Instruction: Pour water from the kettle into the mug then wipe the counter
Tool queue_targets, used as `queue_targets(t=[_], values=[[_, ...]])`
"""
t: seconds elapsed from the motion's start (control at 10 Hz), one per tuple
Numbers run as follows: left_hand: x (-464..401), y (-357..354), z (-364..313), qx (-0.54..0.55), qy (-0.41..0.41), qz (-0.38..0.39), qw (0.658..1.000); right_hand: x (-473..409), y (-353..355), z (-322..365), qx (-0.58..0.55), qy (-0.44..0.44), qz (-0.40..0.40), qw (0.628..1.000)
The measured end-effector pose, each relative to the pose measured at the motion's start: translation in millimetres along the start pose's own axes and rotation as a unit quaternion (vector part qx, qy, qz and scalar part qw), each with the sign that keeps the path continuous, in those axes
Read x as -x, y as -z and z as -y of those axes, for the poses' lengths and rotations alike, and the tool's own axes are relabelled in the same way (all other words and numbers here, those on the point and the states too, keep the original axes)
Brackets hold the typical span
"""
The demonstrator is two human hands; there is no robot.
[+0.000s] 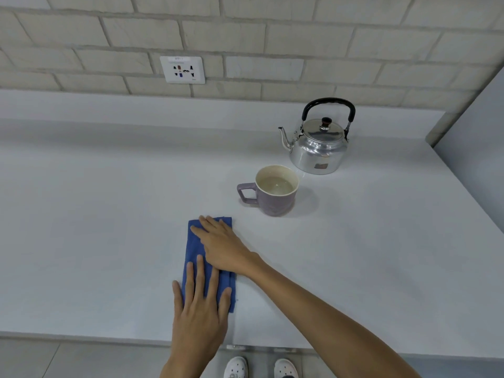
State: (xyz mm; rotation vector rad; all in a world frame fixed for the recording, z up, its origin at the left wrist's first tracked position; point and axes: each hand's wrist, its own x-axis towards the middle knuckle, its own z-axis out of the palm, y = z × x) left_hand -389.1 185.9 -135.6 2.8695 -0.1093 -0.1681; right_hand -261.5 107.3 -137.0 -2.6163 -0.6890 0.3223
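The folded blue cloth (208,264) lies flat on the white counter (109,214) at seven o'clock from the purple mug (275,190); it looks soft, light and limp, best driven by flat palm pressure (not a pinch). The left hand (201,304) and right hand (222,248) both rest spread open on it, gripping nothing. The kettle (317,144) stands at one o'clock from the filled mug; its body sticker and the wall socket (182,70) label are illegible.

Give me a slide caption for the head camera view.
Both hands press a blue cloth flat on the counter; filled mug beside kettle.
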Motion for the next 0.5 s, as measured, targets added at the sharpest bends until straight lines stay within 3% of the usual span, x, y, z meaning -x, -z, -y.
queue_targets(t=[0.2, 0.5], values=[[-3.1, -0.5, 5.9, 0.0, -0.004, 0.017, 1.0, 16.0, 16.0, -1.0, -0.122, -0.002, -0.027, 0.992], [-52.1, 64.7, -28.5, 0.085, -0.087, -0.044, 0.992, 83.9, 107.4, -24.7, -0.264, 0.023, -0.248, 0.932]])
